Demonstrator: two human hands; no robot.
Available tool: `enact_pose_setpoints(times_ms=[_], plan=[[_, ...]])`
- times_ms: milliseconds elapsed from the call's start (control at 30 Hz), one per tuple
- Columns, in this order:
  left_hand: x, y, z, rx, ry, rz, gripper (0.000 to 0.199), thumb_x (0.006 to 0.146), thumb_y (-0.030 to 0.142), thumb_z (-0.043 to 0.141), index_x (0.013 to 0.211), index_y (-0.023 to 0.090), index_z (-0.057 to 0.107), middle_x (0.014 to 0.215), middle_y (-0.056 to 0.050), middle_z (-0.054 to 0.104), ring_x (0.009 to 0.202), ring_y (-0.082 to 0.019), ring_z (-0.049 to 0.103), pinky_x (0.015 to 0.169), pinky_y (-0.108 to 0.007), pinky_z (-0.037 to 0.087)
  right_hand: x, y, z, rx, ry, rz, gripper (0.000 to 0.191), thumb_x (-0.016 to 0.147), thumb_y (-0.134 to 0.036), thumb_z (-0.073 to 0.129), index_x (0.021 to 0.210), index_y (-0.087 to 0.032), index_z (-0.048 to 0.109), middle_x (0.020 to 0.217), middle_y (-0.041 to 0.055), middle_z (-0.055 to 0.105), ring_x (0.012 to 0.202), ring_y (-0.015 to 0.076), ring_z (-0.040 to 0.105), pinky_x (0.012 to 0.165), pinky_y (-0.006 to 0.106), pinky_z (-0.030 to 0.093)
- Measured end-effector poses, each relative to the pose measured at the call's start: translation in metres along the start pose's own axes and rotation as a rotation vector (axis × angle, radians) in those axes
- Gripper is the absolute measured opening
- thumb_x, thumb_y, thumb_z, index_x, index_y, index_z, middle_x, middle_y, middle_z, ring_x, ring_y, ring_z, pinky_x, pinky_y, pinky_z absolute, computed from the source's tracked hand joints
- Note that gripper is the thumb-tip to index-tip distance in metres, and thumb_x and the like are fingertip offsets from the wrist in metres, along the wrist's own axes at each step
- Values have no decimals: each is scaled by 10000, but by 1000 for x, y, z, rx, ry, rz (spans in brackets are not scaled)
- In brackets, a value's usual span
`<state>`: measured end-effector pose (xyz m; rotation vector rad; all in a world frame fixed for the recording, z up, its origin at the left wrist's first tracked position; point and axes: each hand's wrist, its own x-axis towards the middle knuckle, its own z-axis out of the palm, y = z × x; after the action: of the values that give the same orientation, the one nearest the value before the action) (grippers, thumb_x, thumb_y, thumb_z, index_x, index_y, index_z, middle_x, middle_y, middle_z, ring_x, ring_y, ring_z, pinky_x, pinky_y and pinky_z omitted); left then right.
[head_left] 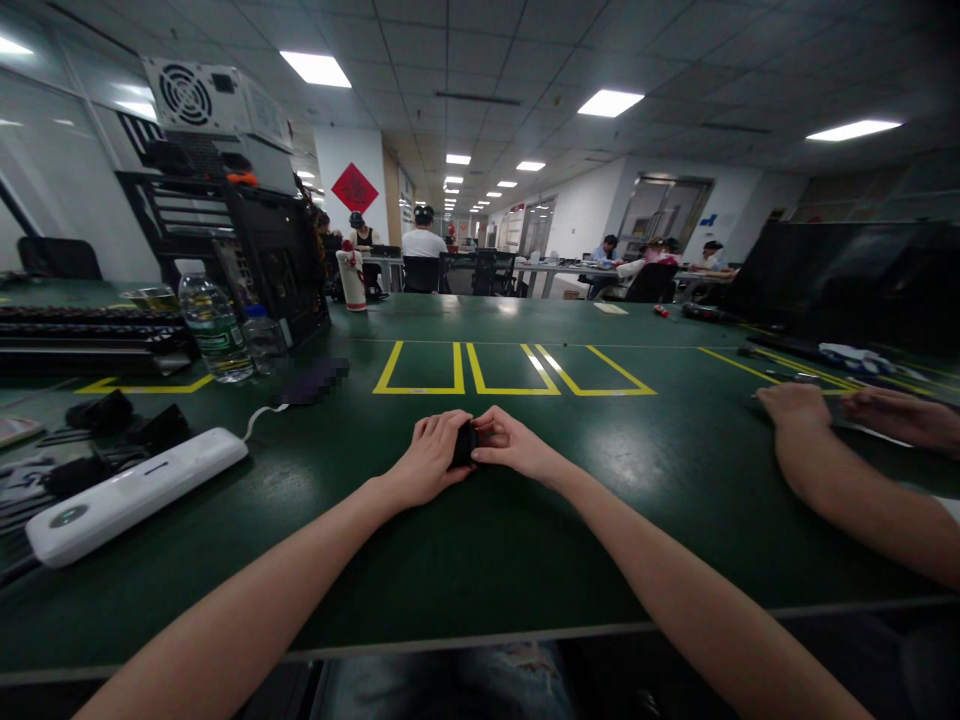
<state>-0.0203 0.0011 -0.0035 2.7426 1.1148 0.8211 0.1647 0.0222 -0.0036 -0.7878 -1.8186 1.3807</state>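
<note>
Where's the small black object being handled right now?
Head view, just below centre: the small black object is between the person's left hand and right hand, on the near side of the middle yellow tape outline.

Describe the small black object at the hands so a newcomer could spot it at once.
On the green table, find the row of three yellow tape outlines. Just nearer the camera, the left hand and right hand meet around a small black object. Unlike the black items beside the white power strip, it sits between two hands.
</note>
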Motion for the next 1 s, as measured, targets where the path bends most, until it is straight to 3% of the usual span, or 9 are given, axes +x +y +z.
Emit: enact_pose_setpoints(times_ms=[67, 233, 400, 667, 833, 1000], plan=[[0, -1, 2, 0, 8, 6, 555, 747, 294, 527, 1210, 218, 229, 1209, -91, 362, 1130, -252, 343, 933, -461, 259, -1, -3, 0, 14, -19, -5, 381, 594, -212, 678, 894, -198, 445, 937, 13, 513, 933, 156, 508, 811, 347, 427], [1, -5, 9, 20, 57, 1, 587, 717, 289, 563, 1197, 203, 236, 1188, -94, 376, 1117, -249, 349, 930, -446, 264, 1, -1, 2, 24, 37, -1, 237, 688, -301, 592, 841, -193, 447, 836, -1, 526, 824, 129, 529, 761, 328, 433], [1, -3, 7, 22, 28, 8, 570, 734, 289, 539, 1205, 203, 229, 1194, -91, 369, 1119, -245, 347, 935, -437, 263, 4, 4, 1, -29, 83, 42, 286, 672, -324, 604, 885, -188, 472, 893, 20, 530, 853, 143, 523, 781, 339, 425], [1, -3, 6, 15, 26, 9, 560, 734, 282, 540, 1198, 199, 237, 1190, -98, 371, 1118, -247, 348, 926, -435, 268, 0, 0, -1, 4, -16, 3, 386, 587, -251, 683, 878, -188, 437, 921, 15, 516, 911, 155, 517, 800, 345, 433], [1, -3, 7, 13, 47, 4, 577, 726, 287, 552, 1200, 220, 230, 1193, -87, 373, 1121, -247, 348, 928, -451, 258, 2, 0, 1, -48, 65, -4, 262, 675, -343, 594, 841, -191, 461, 850, 8, 534, 838, 141, 524, 771, 340, 428], [1, -3, 7, 5, 36, 11, 578, 731, 284, 548, 1205, 220, 224, 1193, -85, 374, 1122, -240, 351, 932, -442, 263, 3, 1, 0, -71, 91, 30, 303, 663, -332, 607, 898, -183, 487, 916, 30, 534, 872, 156, 521, 797, 355, 416]])
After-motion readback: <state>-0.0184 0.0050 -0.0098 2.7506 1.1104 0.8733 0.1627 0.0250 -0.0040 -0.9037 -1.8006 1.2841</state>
